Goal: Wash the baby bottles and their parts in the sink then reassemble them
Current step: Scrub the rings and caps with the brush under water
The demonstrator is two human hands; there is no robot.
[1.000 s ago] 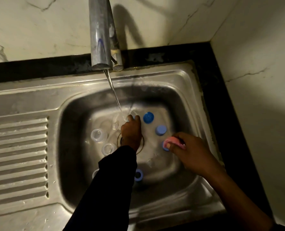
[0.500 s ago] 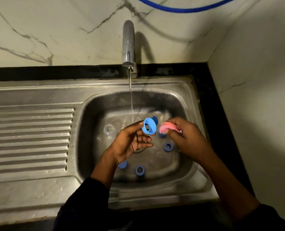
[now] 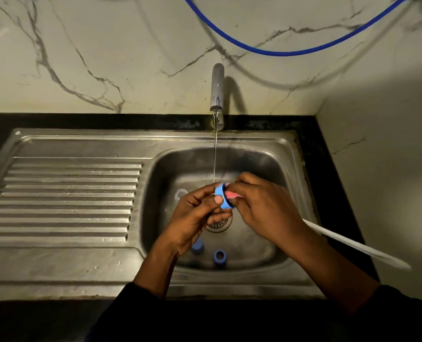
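1. Water [image 3: 214,156] falls in a thin stream from the tap [image 3: 216,87] at the back edge of the sink [image 3: 266,140] and reaches the top of a blue ring [image 3: 222,196] held over the middle of the basin.
2. The left hand [image 3: 195,213] grips that blue ring, with the thumb across its near face and the fingers curled behind it. The ring stands on edge, its opening turned toward the right.
3. The right hand [image 3: 266,208] pinches a pink scrubber [image 3: 232,195] in bent fingers. The pink end is pushed against the open side of the ring and touches it.
4. A white handle [image 3: 353,246] slants out from behind the right wrist, over the right edge of the sink. The wrist hides whether it joins the pink scrubber.
5. The drain [image 3: 218,223] shows just under the two hands.
6. Near the front wall of the basin, a blue cap [image 3: 197,246] lies partly behind the left wrist. A second blue ring [image 3: 220,255] lies just beside it to the right, hole upward.
7. A clear part [image 3: 181,193] sits toward the left wall of the basin, dim and hard to make out.
8. The ribbed drainboard [image 3: 64,198] fills the left half of the sink.
9. A blue hose [image 3: 291,51] sags across the marble wall [image 3: 106,58] above the tap, and a black counter [image 3: 81,120] borders the back edge.
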